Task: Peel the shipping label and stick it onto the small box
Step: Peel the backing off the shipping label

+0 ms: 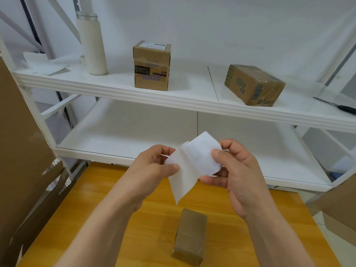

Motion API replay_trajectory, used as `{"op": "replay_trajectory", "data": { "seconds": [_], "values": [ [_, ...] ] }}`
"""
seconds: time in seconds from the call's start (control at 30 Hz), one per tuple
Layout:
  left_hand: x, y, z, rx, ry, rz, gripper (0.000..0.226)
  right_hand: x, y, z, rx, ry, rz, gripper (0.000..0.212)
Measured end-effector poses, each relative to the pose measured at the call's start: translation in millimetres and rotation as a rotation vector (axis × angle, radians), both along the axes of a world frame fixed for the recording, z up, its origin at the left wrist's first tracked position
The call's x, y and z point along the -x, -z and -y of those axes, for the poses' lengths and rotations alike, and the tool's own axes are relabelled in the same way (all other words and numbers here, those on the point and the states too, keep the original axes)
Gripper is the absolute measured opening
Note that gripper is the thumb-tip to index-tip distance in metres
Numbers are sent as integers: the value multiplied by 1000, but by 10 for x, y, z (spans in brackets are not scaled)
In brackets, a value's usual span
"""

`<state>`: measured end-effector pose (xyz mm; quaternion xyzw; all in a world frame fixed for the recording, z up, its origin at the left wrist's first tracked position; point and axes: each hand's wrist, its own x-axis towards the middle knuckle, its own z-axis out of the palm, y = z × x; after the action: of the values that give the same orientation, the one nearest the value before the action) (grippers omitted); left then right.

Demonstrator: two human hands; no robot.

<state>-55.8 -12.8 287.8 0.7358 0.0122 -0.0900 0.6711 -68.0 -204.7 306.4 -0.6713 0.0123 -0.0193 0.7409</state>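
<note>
Which layer of the shipping label (194,160) is sticker and which backing cannot be told; it hides fingertips of the left hand (152,167) and right hand (238,176); a black-handled tool (346,109) at far right is cut by the edge; print atop the far upright box (152,66) is too small to read.

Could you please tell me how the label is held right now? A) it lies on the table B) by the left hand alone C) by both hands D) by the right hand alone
C: the left hand and the right hand each pinch the label.
</note>
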Motion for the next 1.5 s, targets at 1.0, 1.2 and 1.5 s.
{"op": "replay_trajectory", "data": {
  "seconds": [1.0, 1.2, 1.5],
  "values": [
    [-49, 140, -24, 5, -143, -52, 5, -145, 109, 19, -90, 100, -75, 11],
    [-55, 173, -9, -10, -165, -99, 7, -159, 139, 50, -93, 121, -73, 9],
    [-76, 252, -19, -51, -203, -161, 6, -172, 169, 61, -96, 131, -90, 15]
  ]
}}
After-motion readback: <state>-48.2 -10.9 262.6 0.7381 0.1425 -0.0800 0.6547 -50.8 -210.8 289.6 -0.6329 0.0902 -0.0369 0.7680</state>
